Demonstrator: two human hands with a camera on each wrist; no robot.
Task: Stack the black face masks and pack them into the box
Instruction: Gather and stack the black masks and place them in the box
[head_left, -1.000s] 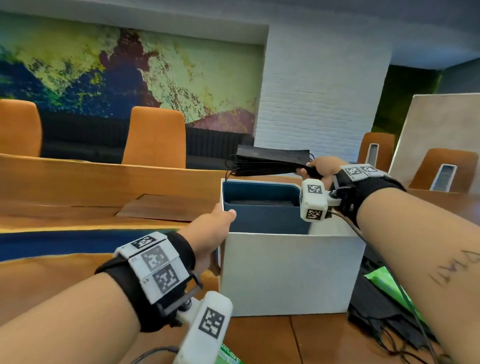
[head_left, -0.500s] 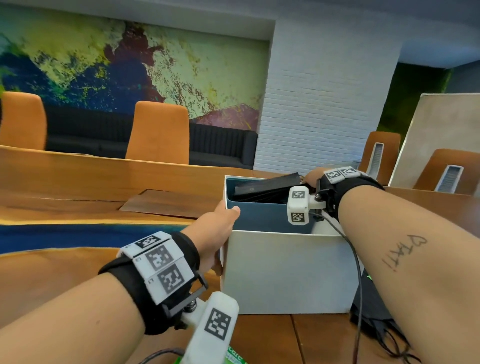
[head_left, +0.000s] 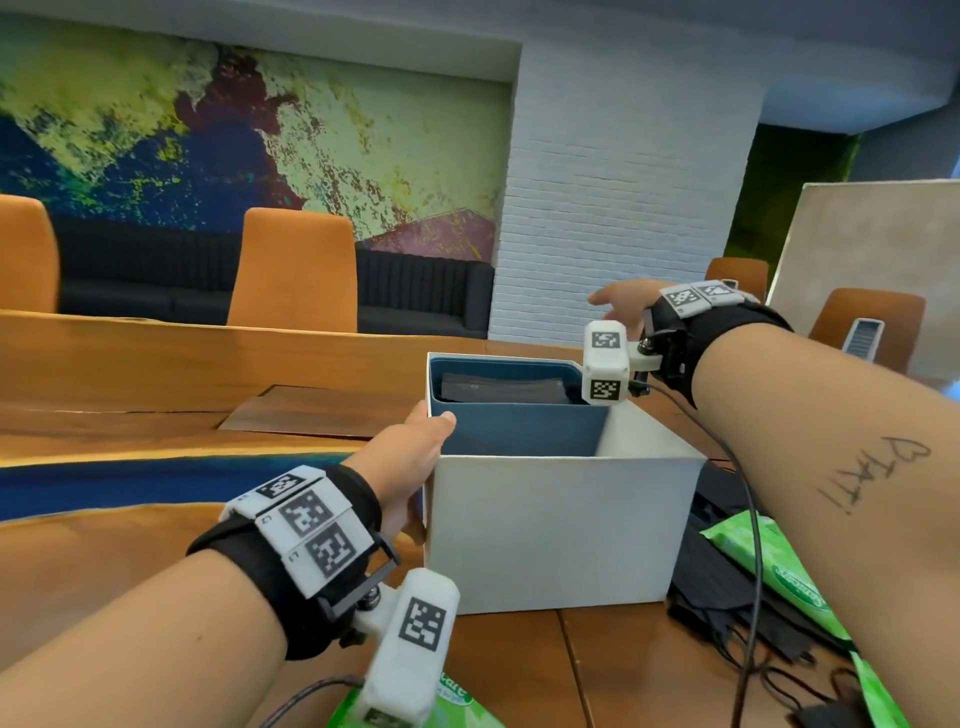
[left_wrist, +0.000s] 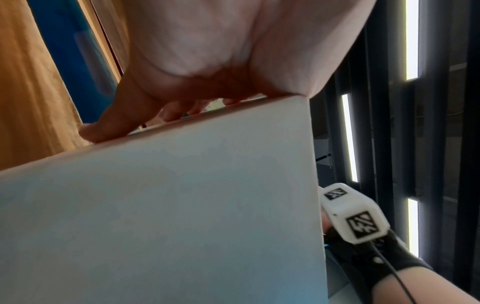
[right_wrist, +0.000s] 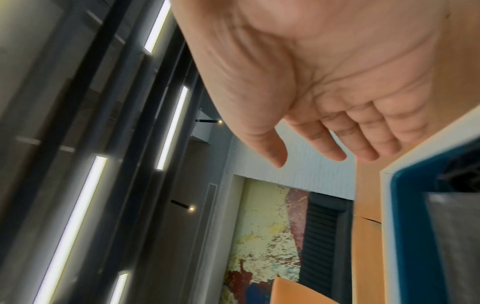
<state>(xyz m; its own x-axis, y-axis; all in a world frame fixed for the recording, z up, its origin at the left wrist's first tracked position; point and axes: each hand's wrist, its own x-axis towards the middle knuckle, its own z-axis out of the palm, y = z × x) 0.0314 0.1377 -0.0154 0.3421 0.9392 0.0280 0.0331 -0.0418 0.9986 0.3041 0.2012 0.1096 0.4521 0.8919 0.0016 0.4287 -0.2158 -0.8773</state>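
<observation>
A white box (head_left: 550, 525) with a blue lining stands on the wooden table. A stack of black face masks (head_left: 504, 388) lies inside it near the far wall. My left hand (head_left: 410, 457) grips the box's left wall, thumb over the rim; the left wrist view shows its fingers (left_wrist: 103, 127) pressed against that white wall (left_wrist: 168, 216). My right hand (head_left: 618, 306) hovers above the box's far right corner, fingers (right_wrist: 332, 152) straight and empty. More loose black masks (head_left: 727, 597) lie on the table to the right of the box.
Green wipe packets lie at the right (head_left: 779, 571) and at the front edge (head_left: 452, 701). A dark inlay panel (head_left: 322, 410) sits in the table left of the box. Orange chairs (head_left: 296, 270) stand behind the table.
My right hand lowered the mask stack into the box, let it go and rose up empty. My left hand kept its hold on the box wall.
</observation>
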